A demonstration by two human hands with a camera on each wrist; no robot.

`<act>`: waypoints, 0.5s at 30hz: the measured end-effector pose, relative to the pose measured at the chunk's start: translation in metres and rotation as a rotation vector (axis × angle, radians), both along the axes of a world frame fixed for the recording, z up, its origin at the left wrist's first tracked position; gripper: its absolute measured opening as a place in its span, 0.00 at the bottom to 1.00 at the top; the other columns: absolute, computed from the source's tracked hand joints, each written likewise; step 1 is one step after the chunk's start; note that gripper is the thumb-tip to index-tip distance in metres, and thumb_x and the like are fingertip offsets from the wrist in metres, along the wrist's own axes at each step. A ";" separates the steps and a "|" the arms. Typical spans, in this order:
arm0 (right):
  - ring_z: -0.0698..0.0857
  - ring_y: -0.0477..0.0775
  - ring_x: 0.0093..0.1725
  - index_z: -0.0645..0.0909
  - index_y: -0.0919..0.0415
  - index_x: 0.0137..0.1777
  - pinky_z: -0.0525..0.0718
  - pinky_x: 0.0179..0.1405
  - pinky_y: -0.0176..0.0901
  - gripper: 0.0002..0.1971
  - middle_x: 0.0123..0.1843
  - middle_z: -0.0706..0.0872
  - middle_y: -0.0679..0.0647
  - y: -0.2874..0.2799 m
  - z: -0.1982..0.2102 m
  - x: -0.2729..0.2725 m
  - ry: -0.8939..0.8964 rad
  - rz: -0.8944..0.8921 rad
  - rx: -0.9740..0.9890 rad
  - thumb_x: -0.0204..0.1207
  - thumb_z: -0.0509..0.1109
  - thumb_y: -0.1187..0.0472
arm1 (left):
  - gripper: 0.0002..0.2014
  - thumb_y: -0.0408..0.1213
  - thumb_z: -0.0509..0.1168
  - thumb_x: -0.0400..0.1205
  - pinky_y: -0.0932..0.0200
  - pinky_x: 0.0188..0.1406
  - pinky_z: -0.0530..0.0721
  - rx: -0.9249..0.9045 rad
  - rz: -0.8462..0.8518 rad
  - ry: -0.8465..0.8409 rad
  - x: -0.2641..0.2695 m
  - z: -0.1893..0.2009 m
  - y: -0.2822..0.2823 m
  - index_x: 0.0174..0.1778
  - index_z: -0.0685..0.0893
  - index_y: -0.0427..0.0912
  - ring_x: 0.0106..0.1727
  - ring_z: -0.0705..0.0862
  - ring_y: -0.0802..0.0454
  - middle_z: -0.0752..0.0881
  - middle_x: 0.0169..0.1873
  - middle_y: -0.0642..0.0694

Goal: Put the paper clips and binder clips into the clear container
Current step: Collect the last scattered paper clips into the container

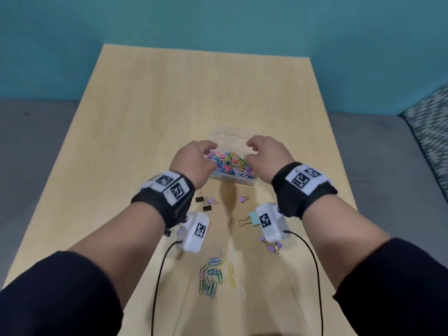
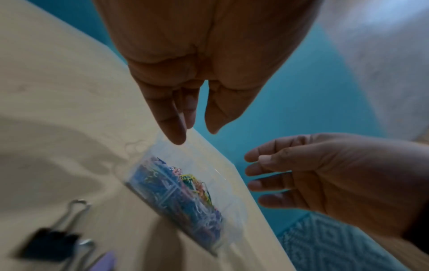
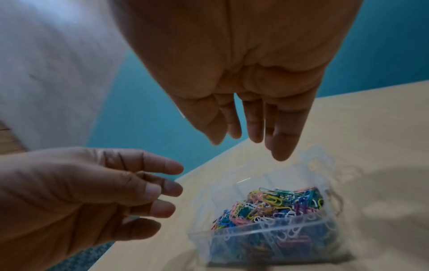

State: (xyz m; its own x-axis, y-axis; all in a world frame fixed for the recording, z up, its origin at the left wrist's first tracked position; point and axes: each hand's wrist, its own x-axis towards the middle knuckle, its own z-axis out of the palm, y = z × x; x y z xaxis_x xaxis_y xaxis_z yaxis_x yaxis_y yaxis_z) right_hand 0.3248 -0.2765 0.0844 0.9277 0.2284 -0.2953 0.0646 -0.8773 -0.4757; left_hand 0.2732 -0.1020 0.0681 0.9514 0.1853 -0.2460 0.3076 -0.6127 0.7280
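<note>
wood table (image 1: 145, 117): both hands loosely curled above clear container (image 1: 236, 181).

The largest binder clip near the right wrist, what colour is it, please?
Light blue body with gold-toned wire handles; the head view shows it best.

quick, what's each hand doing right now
left hand: open, holding nothing, above the clear container.
right hand: open, holding nothing.
</note>
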 end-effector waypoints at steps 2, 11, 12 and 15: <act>0.83 0.62 0.57 0.81 0.60 0.63 0.80 0.53 0.47 0.16 0.60 0.84 0.59 -0.008 0.004 -0.023 -0.063 0.022 -0.016 0.76 0.63 0.63 | 0.21 0.31 0.63 0.77 0.58 0.55 0.78 0.138 -0.071 -0.072 -0.027 -0.007 0.003 0.66 0.83 0.48 0.54 0.83 0.46 0.83 0.57 0.46; 0.67 0.63 0.75 0.68 0.65 0.73 0.76 0.67 0.54 0.26 0.74 0.71 0.60 -0.024 -0.060 -0.186 0.116 0.602 -0.241 0.73 0.60 0.69 | 0.28 0.31 0.73 0.65 0.49 0.66 0.80 0.552 -0.776 -0.106 -0.160 -0.085 -0.005 0.63 0.82 0.37 0.68 0.78 0.39 0.80 0.68 0.37; 0.65 0.65 0.78 0.66 0.68 0.76 0.76 0.69 0.56 0.31 0.77 0.69 0.63 -0.026 -0.066 -0.193 0.097 0.630 -0.270 0.70 0.63 0.68 | 0.29 0.31 0.74 0.63 0.49 0.65 0.80 0.571 -0.792 -0.132 -0.164 -0.087 -0.003 0.62 0.83 0.36 0.68 0.79 0.39 0.80 0.67 0.37; 0.74 0.68 0.73 0.73 0.70 0.72 0.81 0.63 0.56 0.34 0.74 0.75 0.65 -0.032 -0.075 -0.214 0.059 0.703 -0.299 0.61 0.68 0.66 | 0.25 0.32 0.73 0.64 0.55 0.58 0.85 0.522 -0.827 -0.201 -0.184 -0.085 0.003 0.60 0.85 0.40 0.64 0.83 0.45 0.84 0.63 0.43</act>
